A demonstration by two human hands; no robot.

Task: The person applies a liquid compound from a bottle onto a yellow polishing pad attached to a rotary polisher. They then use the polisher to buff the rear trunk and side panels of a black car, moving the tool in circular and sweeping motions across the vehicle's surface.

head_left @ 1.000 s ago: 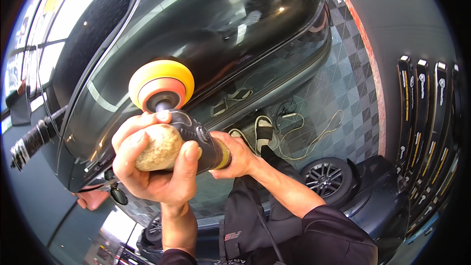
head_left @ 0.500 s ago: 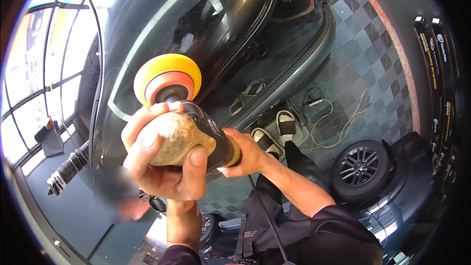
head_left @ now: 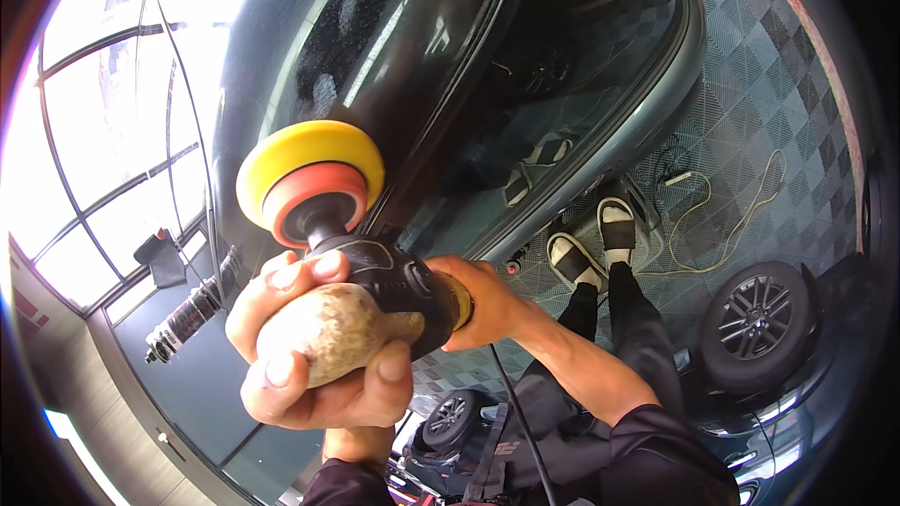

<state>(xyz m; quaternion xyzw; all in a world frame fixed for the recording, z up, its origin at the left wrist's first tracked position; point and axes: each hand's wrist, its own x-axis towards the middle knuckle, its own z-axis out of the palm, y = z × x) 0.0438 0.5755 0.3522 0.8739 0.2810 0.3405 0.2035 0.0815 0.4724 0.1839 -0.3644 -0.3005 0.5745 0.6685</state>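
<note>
An electric polisher (head_left: 375,267) with a yellow foam pad (head_left: 291,155) on a red backing plate (head_left: 314,201) is held up in front of a glossy black car roof (head_left: 394,28). My left hand (head_left: 319,384) is wrapped round the rounded, mottled beige knob (head_left: 323,328) of the polisher's head. My right hand (head_left: 483,305) grips the polisher's body behind the head, by a yellow band. The pad is tilted, its working face turned away toward the car. Whether it touches the paint cannot be made out. A black cord (head_left: 511,384) hangs from the tool.
The car's side window (head_left: 562,66) lies right of the pad. My sandalled feet (head_left: 595,244) stand by a low platform. A pale cable (head_left: 750,215) coils over the checkered floor (head_left: 750,84). A wheel (head_left: 759,323) stands at right, a cylindrical spring-like part (head_left: 192,319) at left.
The view has shifted, so the car, floor and my feet sit farther right. The polisher has tilted, showing more of the shaft behind its pad. Both hands keep their hold.
</note>
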